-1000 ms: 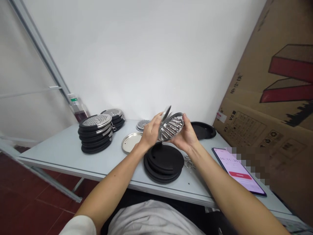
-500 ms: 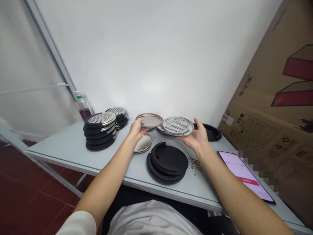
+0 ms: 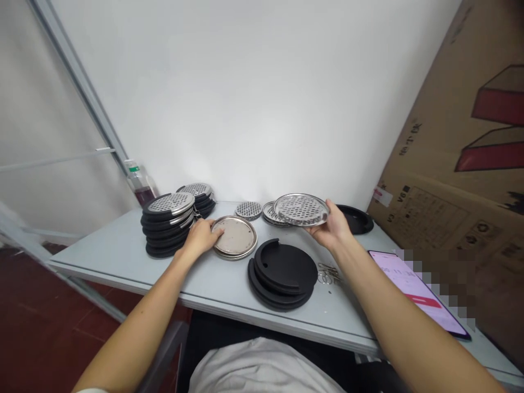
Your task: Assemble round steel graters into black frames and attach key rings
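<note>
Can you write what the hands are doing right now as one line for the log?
left hand: resting on plain metal disc on table | right hand: holding perforated metal disc above table | black round pads: stacked between hands

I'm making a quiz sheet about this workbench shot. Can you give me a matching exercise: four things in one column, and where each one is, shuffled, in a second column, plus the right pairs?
Things:
1. perforated metal disc
2. plain metal disc
3. phone
4. bottle

Places:
A. at the table's far left corner, by the wall
B. flat on the table under the left hand
C. lying screen-up at the right, beside the cardboard box
D. held up off the table by the right hand

Pairs: 1-D, 2-B, 3-C, 4-A
</note>
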`<state>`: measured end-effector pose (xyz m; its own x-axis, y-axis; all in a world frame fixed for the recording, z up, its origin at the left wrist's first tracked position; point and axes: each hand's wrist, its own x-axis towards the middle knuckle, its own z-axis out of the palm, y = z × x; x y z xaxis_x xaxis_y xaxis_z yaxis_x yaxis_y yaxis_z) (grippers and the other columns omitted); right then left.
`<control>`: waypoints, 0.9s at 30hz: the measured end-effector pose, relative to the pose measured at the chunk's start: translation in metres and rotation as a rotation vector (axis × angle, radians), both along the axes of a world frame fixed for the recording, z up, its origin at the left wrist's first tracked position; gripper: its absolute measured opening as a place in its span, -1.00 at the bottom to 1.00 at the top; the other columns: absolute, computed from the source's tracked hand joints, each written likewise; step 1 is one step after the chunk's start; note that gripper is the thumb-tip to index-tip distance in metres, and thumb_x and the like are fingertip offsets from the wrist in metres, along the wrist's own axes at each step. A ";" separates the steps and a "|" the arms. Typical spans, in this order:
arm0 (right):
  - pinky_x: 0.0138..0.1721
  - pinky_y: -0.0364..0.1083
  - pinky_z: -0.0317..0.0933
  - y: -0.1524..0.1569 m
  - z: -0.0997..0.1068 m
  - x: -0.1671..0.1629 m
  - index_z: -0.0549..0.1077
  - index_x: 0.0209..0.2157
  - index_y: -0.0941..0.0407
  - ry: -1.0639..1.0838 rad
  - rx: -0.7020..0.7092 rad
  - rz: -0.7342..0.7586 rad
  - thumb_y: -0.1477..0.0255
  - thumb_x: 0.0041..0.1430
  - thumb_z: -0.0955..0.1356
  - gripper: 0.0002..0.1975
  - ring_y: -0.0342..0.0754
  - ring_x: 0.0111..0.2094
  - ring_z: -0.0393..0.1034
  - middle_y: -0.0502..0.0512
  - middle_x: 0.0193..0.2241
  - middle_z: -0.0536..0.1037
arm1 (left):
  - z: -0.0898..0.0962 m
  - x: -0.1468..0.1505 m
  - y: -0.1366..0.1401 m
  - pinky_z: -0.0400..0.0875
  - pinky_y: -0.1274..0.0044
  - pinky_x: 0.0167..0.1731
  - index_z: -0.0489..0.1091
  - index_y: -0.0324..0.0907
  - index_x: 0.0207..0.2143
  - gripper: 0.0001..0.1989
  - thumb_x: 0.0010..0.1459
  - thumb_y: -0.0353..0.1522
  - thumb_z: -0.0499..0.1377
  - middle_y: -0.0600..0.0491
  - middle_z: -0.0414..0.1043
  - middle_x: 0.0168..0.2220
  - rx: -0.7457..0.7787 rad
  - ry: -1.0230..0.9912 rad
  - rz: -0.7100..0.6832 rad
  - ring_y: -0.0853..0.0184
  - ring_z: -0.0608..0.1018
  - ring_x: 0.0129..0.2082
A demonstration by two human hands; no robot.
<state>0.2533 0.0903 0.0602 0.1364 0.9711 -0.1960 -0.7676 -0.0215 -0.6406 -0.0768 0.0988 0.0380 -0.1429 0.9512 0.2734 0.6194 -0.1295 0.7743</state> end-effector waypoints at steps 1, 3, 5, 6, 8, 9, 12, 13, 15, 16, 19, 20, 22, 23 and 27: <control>-0.27 0.01 0.47 -0.001 -0.001 -0.004 0.47 -0.25 0.12 -0.008 -0.013 0.021 0.25 0.39 0.10 -0.60 -0.01 -0.34 0.53 0.08 -0.45 0.61 | 0.002 0.006 0.000 0.15 0.21 0.15 0.56 -0.24 -0.18 -0.62 -0.10 -0.30 0.36 -0.17 0.50 -0.16 0.044 0.053 0.013 -0.08 0.42 0.05; -0.29 0.00 0.46 -0.003 -0.004 -0.014 0.47 -0.25 0.13 -0.029 -0.035 0.062 0.25 0.39 0.10 -0.60 -0.01 -0.35 0.53 0.09 -0.45 0.61 | 0.008 0.026 0.001 0.18 0.25 0.15 0.49 -0.21 -0.02 -0.53 0.03 -0.20 0.30 -0.18 0.43 -0.04 0.148 0.165 0.002 -0.01 0.40 0.09; -0.31 -0.01 0.46 -0.006 -0.005 -0.023 0.47 -0.25 0.13 -0.053 -0.039 0.085 0.27 0.38 0.12 -0.63 -0.02 -0.37 0.52 0.09 -0.43 0.62 | 0.014 0.054 0.000 0.29 0.30 0.08 0.44 -0.21 0.05 -0.49 0.13 -0.11 0.22 -0.18 0.42 -0.03 0.227 0.248 -0.091 0.08 0.46 0.01; -0.32 -0.02 0.46 -0.008 -0.006 -0.028 0.47 -0.25 0.13 -0.064 -0.035 0.089 0.28 0.38 0.13 -0.64 -0.03 -0.39 0.52 0.08 -0.42 0.62 | 0.017 0.070 -0.001 0.33 0.33 0.06 0.42 -0.20 0.07 -0.46 0.13 -0.08 0.22 -0.17 0.42 -0.02 0.248 0.257 -0.169 0.12 0.47 -0.01; -0.35 -0.05 0.45 -0.010 -0.006 -0.034 0.47 -0.25 0.13 -0.086 -0.027 0.086 0.32 0.37 0.14 -0.67 -0.05 -0.41 0.51 0.07 -0.42 0.62 | 0.021 0.098 -0.005 0.30 0.34 0.11 0.38 -0.15 0.11 -0.40 0.09 -0.04 0.26 -0.13 0.40 0.03 0.310 0.294 -0.360 0.13 0.43 0.06; -0.37 -0.06 0.44 -0.011 -0.006 -0.036 0.47 -0.25 0.13 -0.095 -0.023 0.083 0.33 0.36 0.15 -0.68 -0.06 -0.42 0.50 0.07 -0.42 0.62 | 0.022 0.110 -0.007 0.28 0.35 0.12 0.37 -0.12 0.12 -0.39 0.08 -0.04 0.27 -0.10 0.39 0.05 0.339 0.315 -0.450 0.15 0.42 0.08; -0.45 -0.08 0.42 -0.013 -0.006 -0.038 0.48 -0.26 0.14 -0.130 -0.017 0.090 0.35 0.35 0.16 -0.69 -0.07 -0.46 0.49 0.07 -0.42 0.61 | 0.024 0.130 -0.014 0.31 0.38 0.08 0.41 -0.11 0.07 -0.47 0.10 -0.07 0.27 -0.07 0.44 0.01 0.395 0.390 -0.579 0.16 0.46 0.03; -0.47 -0.08 0.42 -0.013 -0.006 -0.037 0.48 -0.27 0.14 -0.144 -0.019 0.091 0.35 0.34 0.16 -0.70 -0.07 -0.48 0.49 0.07 -0.42 0.61 | 0.024 0.133 -0.016 0.33 0.38 0.05 0.43 -0.13 0.04 -0.49 0.10 -0.08 0.27 -0.08 0.47 -0.01 0.405 0.412 -0.586 0.16 0.48 0.00; -0.51 -0.07 0.41 -0.013 -0.007 -0.035 0.48 -0.27 0.14 -0.179 -0.034 0.079 0.33 0.33 0.19 -0.71 -0.06 -0.51 0.48 0.07 -0.44 0.61 | 0.025 0.132 -0.016 0.34 0.41 0.00 0.46 -0.14 -0.01 -0.57 0.14 -0.11 0.24 -0.07 0.51 -0.05 0.424 0.428 -0.599 0.17 0.52 -0.06; -0.52 -0.07 0.41 -0.013 -0.008 -0.034 0.48 -0.27 0.14 -0.199 -0.045 0.065 0.33 0.32 0.20 -0.72 -0.06 -0.52 0.48 0.06 -0.46 0.61 | 0.026 0.130 -0.015 0.34 0.43 -0.03 0.48 -0.14 -0.04 -0.62 0.18 -0.13 0.21 -0.05 0.53 -0.07 0.422 0.407 -0.608 0.20 0.53 -0.08; -0.65 -0.14 0.34 -0.009 -0.012 -0.029 0.48 -0.32 0.15 -0.264 -0.086 0.020 0.34 0.28 0.26 -0.78 -0.09 -0.60 0.44 0.04 -0.55 0.59 | 0.029 0.120 0.000 0.33 0.52 -0.13 0.55 -0.16 -0.32 -0.70 0.23 -0.15 0.15 0.02 0.59 -0.26 0.302 0.173 -0.464 0.26 0.56 -0.19; -0.72 -0.19 0.27 -0.008 -0.014 -0.027 0.47 -0.35 0.15 -0.283 -0.098 0.006 0.35 0.25 0.28 -0.80 -0.11 -0.65 0.40 0.02 -0.61 0.55 | 0.030 0.116 0.009 0.33 0.53 -0.16 0.53 -0.18 -0.42 -0.66 0.23 -0.15 0.14 0.03 0.58 -0.34 0.247 0.083 -0.372 0.26 0.55 -0.22; -0.85 -0.26 0.04 -0.003 -0.019 -0.021 0.43 -0.43 0.15 -0.313 -0.119 -0.017 0.39 0.21 0.32 -0.84 -0.17 -0.77 0.26 -0.04 -0.74 0.44 | 0.032 0.108 0.033 0.33 0.54 -0.21 0.47 -0.22 -0.55 -0.58 0.24 -0.15 0.11 0.02 0.54 -0.46 0.156 -0.052 -0.199 0.23 0.55 -0.23; -0.89 -0.28 -0.07 0.000 -0.021 -0.018 0.40 -0.46 0.15 -0.321 -0.125 -0.026 0.42 0.19 0.34 -0.84 -0.20 -0.82 0.18 -0.07 -0.79 0.38 | 0.032 0.104 0.047 0.33 0.53 -0.22 0.46 -0.24 -0.56 -0.57 0.26 -0.17 0.09 0.01 0.52 -0.47 0.122 -0.097 -0.139 0.21 0.55 -0.21; -0.92 -0.31 -0.10 0.014 -0.025 -0.009 0.38 -0.45 0.15 -0.302 -0.120 -0.027 0.45 0.19 0.36 -0.86 -0.24 -0.86 0.12 -0.09 -0.81 0.35 | 0.026 0.090 0.095 0.44 0.40 -0.16 0.46 -0.30 -0.18 -0.72 0.29 -0.24 0.11 -0.07 0.50 -0.18 -0.083 -0.337 0.021 0.20 0.54 -0.14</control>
